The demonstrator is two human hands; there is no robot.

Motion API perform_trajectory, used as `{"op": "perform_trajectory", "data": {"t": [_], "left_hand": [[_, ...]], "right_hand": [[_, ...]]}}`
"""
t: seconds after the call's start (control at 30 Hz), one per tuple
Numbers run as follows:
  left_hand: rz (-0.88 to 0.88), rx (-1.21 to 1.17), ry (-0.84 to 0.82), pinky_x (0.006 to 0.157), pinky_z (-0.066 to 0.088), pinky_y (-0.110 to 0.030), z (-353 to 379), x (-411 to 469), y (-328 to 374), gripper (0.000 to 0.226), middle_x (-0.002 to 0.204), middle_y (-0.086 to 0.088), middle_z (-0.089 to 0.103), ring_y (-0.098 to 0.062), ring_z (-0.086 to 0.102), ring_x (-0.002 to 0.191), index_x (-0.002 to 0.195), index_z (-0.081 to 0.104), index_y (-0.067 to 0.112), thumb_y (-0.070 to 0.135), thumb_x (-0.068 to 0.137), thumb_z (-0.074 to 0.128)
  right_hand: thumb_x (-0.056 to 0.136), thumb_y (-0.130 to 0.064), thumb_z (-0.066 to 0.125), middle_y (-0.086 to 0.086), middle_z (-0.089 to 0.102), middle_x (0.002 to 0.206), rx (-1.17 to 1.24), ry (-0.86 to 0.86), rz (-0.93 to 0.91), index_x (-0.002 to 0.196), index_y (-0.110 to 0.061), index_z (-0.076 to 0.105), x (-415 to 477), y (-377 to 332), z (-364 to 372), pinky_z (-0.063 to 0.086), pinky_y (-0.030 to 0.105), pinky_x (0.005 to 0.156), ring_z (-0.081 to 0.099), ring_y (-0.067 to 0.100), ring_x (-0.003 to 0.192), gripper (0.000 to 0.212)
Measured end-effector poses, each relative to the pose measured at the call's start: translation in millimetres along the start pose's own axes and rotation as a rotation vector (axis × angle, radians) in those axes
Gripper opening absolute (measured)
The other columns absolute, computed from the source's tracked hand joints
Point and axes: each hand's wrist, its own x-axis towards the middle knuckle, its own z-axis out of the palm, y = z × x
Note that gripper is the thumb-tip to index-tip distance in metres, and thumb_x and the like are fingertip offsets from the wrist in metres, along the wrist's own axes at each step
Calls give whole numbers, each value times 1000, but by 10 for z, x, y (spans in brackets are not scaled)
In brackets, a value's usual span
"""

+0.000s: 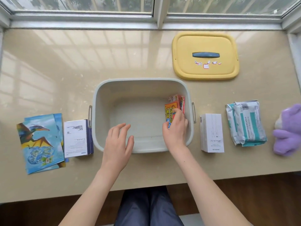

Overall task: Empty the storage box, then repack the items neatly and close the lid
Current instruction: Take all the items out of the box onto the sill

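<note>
The pale grey storage box [143, 84] stands open in the middle of the table. Its yellow lid [187, 46] with a dark handle lies flat behind it to the right. Inside the box, against the right wall, an orange packet [170, 108] stands beside a small red and white box [178, 99]. My right hand [175, 129] reaches into the box and grips the orange packet. My left hand [118, 144] hovers over the box's front left, fingers relaxed, holding nothing.
Left of the box lie dinosaur picture cards [40, 142] and a white and navy carton [77, 137]. On the right are a white carton [211, 132], wet-wipe packs [246, 123] and a purple plush toy [288, 131]. Window frames run along the far edge.
</note>
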Motion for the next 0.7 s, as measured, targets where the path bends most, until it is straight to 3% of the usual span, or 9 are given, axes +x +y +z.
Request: {"op": "perform_trajectory", "data": {"t": [0.13, 0.27, 0.37, 0.47, 0.53, 0.63, 0.7], "left_hand": [[-9, 0, -1, 101, 35, -32, 9, 11, -2, 43, 125, -11, 55, -26, 45, 118, 126, 56, 4, 29, 95, 39], [-19, 5, -2, 100, 34, -30, 19, 10, -7, 43, 124, -11, 55, -25, 44, 117, 126, 56, 4, 28, 95, 40], [-25, 6, 4, 99, 34, -30, 22, 5, -11, 42, 123, -11, 56, -25, 44, 117, 126, 56, 4, 27, 95, 39], [-32, 6, 1, 99, 35, -31, 26, 7, -10, 42, 122, -10, 56, -25, 45, 117, 127, 56, 4, 27, 95, 39], [-36, 3, 0, 98, 35, -30, 25, 8, -10, 42, 120, -10, 56, -25, 46, 116, 126, 56, 4, 27, 95, 39], [-44, 3, -4, 98, 34, -29, 10, 7, -7, 43, 119, -9, 57, -25, 45, 115, 126, 56, 5, 28, 96, 38], [-43, 3, 0, 97, 34, -28, -6, 4, -4, 42, 118, -9, 57, -25, 46, 114, 125, 57, 4, 28, 96, 38]], "right_hand": [[86, -3, 55, 13, 57, 130, -16, -22, 16, 136, -9, 38, 90, 16, -49, 44, 39, 84, 52, 36, 105, 53], [92, -9, 52, 13, 63, 114, -330, -148, -59, 147, -15, 26, 189, 29, -42, 45, 41, 76, 50, 34, 107, 61], [92, -1, 44, 12, 57, 93, -436, -247, -145, 156, -34, 9, 199, -10, -14, 36, 37, 60, 57, 33, 86, 79], [90, 10, 39, 7, 43, 78, -483, -310, -210, 152, -48, -2, 177, -34, -35, 36, 36, 57, 49, 28, 62, 95], [87, 15, 37, 8, 45, 83, -518, -333, -223, 155, -38, 11, 183, -31, -44, 40, 37, 61, 53, 30, 68, 90], [86, 15, 41, 15, 59, 104, -574, -334, -178, 128, -7, 47, 239, -38, -41, 38, 37, 67, 63, 36, 94, 48], [85, 13, 43, 16, 62, 106, -575, -328, -186, 119, -4, 50, 238, -54, -73, 36, 36, 65, 63, 37, 95, 38]]}}
